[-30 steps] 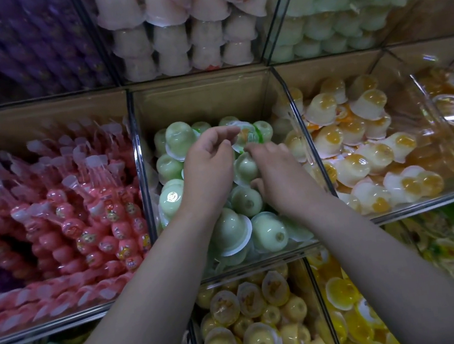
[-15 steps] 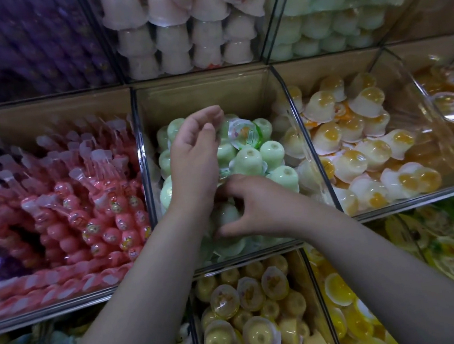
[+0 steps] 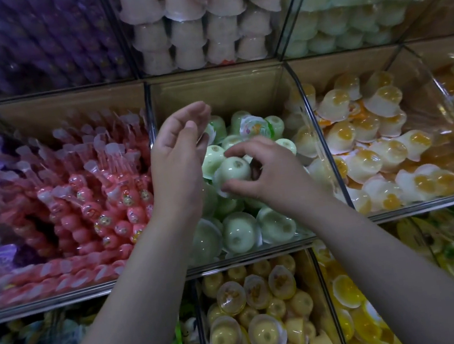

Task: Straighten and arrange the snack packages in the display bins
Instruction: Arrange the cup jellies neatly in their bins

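The green jelly cup (image 3: 233, 170) sits dome-up on top of the heap in the middle bin (image 3: 219, 92), pinched between thumb and curled fingers of the right hand (image 3: 273, 173). Other green cups (image 3: 240, 231) crowd under and around it, one at the back lying lid-up. The left hand (image 3: 178, 160) hovers just beside it, fingers loosely spread, holding nothing and hiding the bin's left edge. Pink jelly sticks (image 3: 94, 194) fill the bin to the left, orange-centred cups (image 3: 374, 150) the right, yellow cups (image 3: 256, 328) below.

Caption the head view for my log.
Right hand grips a green jelly cup over the middle bin; left hand hovers open beside it.
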### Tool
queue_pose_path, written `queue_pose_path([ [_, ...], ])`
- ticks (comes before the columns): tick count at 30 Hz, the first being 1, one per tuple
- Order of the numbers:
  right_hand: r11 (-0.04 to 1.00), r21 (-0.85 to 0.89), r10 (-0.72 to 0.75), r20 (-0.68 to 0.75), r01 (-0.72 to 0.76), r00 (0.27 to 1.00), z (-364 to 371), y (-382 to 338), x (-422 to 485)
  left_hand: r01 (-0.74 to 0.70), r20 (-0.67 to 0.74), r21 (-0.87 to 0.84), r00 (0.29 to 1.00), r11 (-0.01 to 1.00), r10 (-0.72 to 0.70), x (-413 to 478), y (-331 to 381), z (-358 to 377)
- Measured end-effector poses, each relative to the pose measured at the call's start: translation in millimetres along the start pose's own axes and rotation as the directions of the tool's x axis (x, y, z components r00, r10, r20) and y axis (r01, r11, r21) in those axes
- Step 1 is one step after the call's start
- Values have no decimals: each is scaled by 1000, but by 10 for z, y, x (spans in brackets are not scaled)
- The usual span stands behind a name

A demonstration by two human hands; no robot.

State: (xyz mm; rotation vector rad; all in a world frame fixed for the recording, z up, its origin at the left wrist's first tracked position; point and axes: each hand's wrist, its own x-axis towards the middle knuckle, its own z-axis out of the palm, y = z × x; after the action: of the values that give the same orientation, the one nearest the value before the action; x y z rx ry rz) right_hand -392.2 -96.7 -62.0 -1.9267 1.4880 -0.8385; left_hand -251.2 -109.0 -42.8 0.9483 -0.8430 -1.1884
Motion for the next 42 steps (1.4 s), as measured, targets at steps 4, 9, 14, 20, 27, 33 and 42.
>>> queue_pose_path([
  [4,982,-158,-81,119,99,990,131,28,-37,-17,-4,46,1000,999,17,-31,-32,-46],
  [9,950,-269,-103,203,156,974,61,-5,-80,-32,-10,91,999,995,33,-52,-21,-42],
  [14,906,-380,-89,261,187,961,56,-41,-52,-35,-14,119,999,992,37,-63,-26,-24],
  [20,959,-254,-80,193,128,978,-40,-55,9,-27,-43,114,999,993,32,-85,10,-42],
  [27,992,-124,-26,1,26,1000,2,-70,474,85,-62,340,996,937,-68,118,100,-66],
  [33,974,-217,68,6,-65,998,214,60,848,280,-62,517,955,809,-291,435,60,-69],
  [42,971,-233,48,-37,-55,998,325,11,1064,310,-34,449,943,838,-331,557,5,-119],
])
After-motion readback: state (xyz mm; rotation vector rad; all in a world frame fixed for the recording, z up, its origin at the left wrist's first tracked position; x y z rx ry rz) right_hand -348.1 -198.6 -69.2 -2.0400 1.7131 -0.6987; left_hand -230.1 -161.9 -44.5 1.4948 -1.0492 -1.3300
